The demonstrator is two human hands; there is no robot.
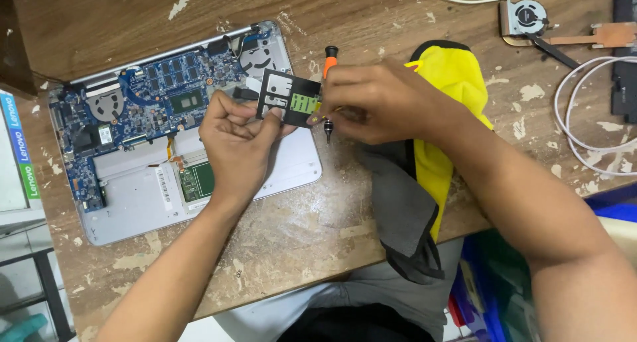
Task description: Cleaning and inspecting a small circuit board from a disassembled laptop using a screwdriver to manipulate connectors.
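One worn wooden workbench point(318, 229), paint flaking, carries an opened laptop point(179, 130) with its blue motherboard bared. Yellow-and-grey cloth point(431, 156) drapes off the front edge. Above the laptop, the left hand point(239, 143) pinches a small black bracket point(288, 98), fingers clamped on its lower edge. The right hand point(371, 103) grips an orange-handled screwdriver point(328, 70), also touching the bracket. Cooling fan point(524, 17) sits top right.

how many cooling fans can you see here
3. One fan sits at the left of the opened laptop's board, a second fan at its upper right corner, and a loose fan lies on the table near the top right. Others may be hidden under the hands.
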